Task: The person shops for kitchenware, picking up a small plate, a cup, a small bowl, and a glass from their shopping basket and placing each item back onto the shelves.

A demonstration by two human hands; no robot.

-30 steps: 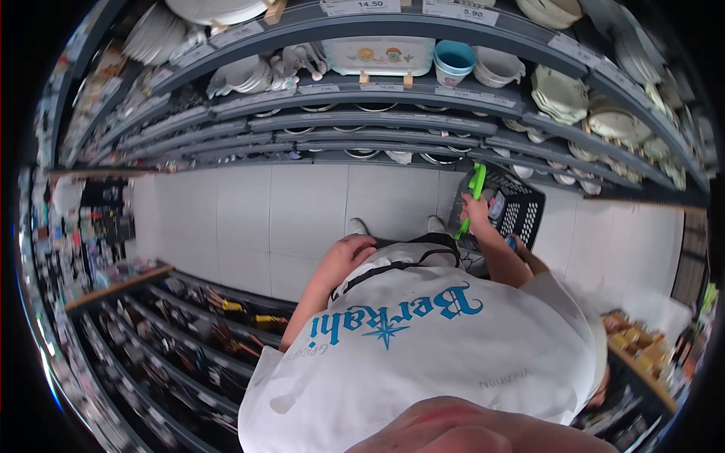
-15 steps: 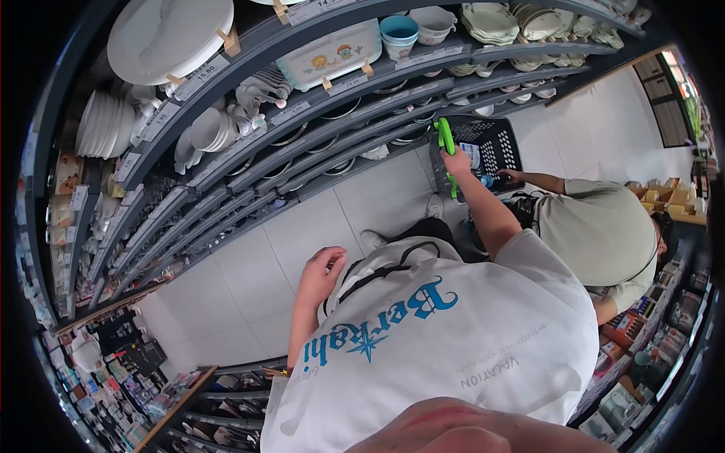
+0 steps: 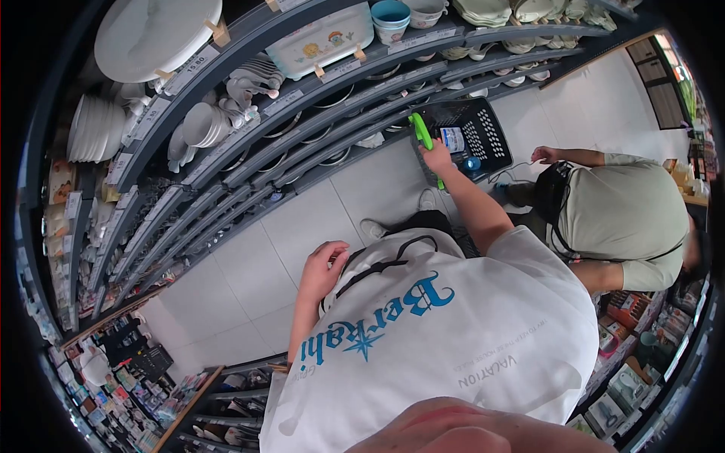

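My right hand [image 3: 436,157] is closed around the bright green handle [image 3: 421,131] of a black shopping basket [image 3: 489,136]. The basket hangs to my front right, beside the lowest shelves. In it are a container with a white and blue label [image 3: 452,139] and a small round blue item [image 3: 472,163] that I cannot identify. At my left side, by the waist, my left hand [image 3: 323,270] hangs with loosely bent fingers, the thumb apart, and nothing visible in it. A dark cord [image 3: 389,264] lies across the front of my white shirt.
Shelves [image 3: 257,162] on the left hold plates, bowls, spoons and a patterned tray [image 3: 321,47]. Close on my right, another person [image 3: 623,208] in a pale shirt bends toward goods on the right-hand shelf [image 3: 642,362]. Pale tiled floor [image 3: 257,260] runs between.
The basket and my right hand have shifted slightly left in view. The other person's hand has come away from the basket, and that person has moved right and bends lower.
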